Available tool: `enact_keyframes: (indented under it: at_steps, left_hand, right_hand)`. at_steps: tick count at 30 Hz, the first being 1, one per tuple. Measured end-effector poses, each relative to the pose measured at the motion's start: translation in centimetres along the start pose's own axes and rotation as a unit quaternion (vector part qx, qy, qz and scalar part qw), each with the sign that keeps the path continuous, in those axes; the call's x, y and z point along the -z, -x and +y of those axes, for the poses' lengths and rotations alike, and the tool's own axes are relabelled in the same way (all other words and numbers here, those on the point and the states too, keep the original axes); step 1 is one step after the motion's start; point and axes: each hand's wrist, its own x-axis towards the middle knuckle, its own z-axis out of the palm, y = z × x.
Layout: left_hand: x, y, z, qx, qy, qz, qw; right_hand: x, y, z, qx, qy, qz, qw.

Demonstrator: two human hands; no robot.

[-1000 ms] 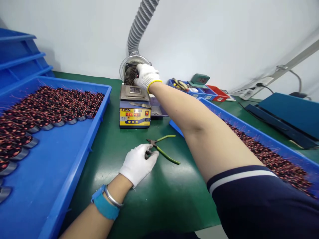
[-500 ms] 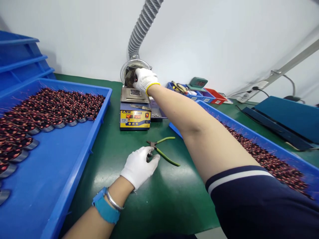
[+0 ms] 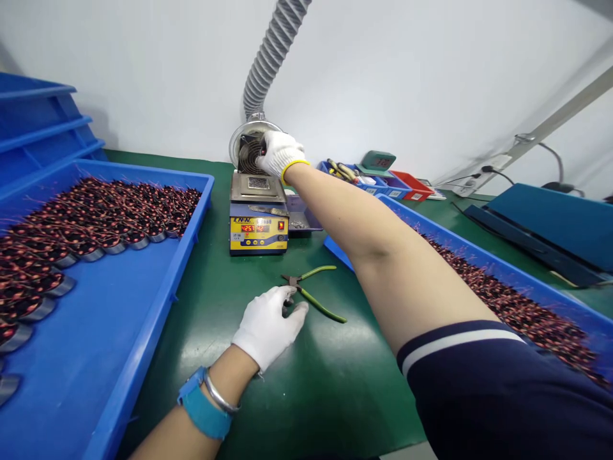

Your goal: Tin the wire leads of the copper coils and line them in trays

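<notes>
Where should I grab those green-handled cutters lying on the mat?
Grip the green-handled cutters by both splayed handles, coming from above on their right side. They lie flat, handles pointing right and apart, while the left hand rests at the metal head.

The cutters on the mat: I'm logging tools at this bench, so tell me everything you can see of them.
The cutters are small side cutters with dark metal jaws and two thin green-sleeved handles. They lie flat on the green mat, handles spread apart and pointing right, jaws pointing left. They sit in front of the solder pot, between the two blue trays. The gloved left hand rests on the mat with its fingertips at the jaw end; actual contact cannot be told.
</notes>
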Motion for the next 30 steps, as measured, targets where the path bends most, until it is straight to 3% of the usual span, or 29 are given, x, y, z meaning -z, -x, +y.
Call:
enact_keyframes:
  at_steps: [3,14,25,30]
  left_hand:
    - [0.0,-0.1,0.0,0.001,0.001,-0.004,1.0]
    - [-0.1,-0.1,-0.1,0.004,0.002,-0.007,1.0]
    - [-0.1,-0.1,-0.1,0.004,0.003,-0.008,1.0]
    - [-0.1,-0.1,0.0,0.002,0.002,-0.005,1.0]
  right_hand:
    - [-0.2,-0.4,0.5,-0.036,0.002,0.019,0.999]
    - [-2.4,-0.1,1.6,-0.046,-0.04,0.021,0.998]
    - [-1.0,0.1,1.0,-0.064,-0.04,0.031,0.997]
    - [-1.7,0.4,1.1,-0.058,-0.039,0.037,0.997]
